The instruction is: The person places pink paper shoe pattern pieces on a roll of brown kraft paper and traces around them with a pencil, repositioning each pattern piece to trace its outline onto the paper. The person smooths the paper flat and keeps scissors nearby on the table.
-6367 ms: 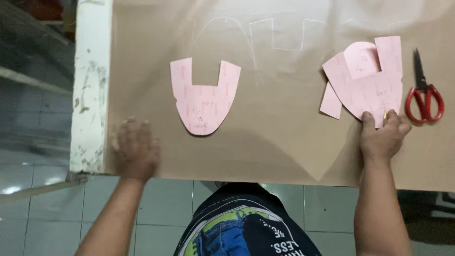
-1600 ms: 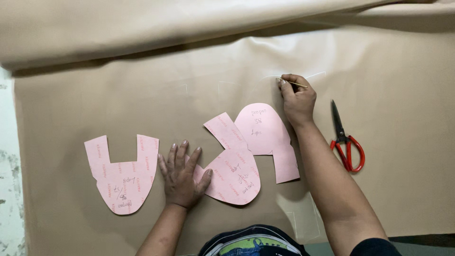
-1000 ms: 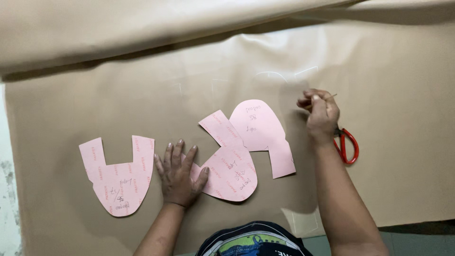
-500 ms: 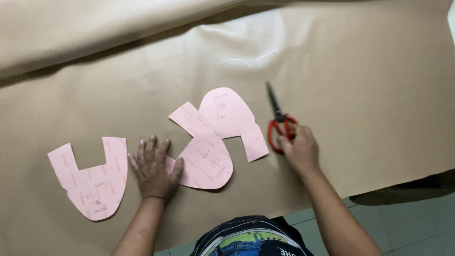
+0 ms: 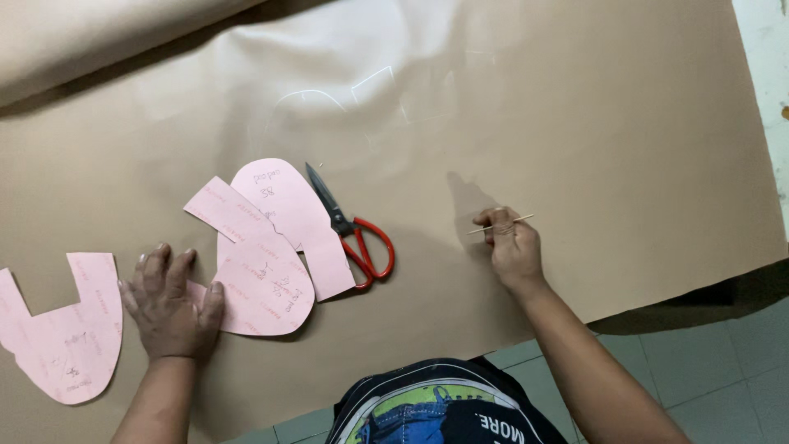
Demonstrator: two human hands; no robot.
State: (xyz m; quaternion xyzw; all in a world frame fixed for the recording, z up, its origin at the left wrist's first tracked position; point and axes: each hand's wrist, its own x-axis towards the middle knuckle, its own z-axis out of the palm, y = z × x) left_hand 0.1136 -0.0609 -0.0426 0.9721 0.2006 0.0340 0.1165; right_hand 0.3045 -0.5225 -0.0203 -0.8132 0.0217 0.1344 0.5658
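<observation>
My left hand (image 5: 171,303) lies flat, fingers apart, on the tan sheet (image 5: 575,131), touching the edge of a stack of pink paper patterns (image 5: 267,238). A U-shaped pink pattern (image 5: 62,325) lies to its left. My right hand (image 5: 513,247) is closed on a thin silver marking pen (image 5: 501,224), held above the sheet to the right. Red-handled scissors (image 5: 353,226) lie between the hands, overlapping the pink stack's right edge.
Faint white traced outlines (image 5: 362,94) show on the sheet above the scissors. A fold of tan material (image 5: 99,41) lies at the top left. The sheet's front edge hangs over a tiled floor (image 5: 707,362). A worn white table edge (image 5: 768,49) shows at the right.
The view has shifted right. My right hand moved from beside the scissors to the right and now holds the pen over bare sheet. My left hand stayed flat by the pink patterns.
</observation>
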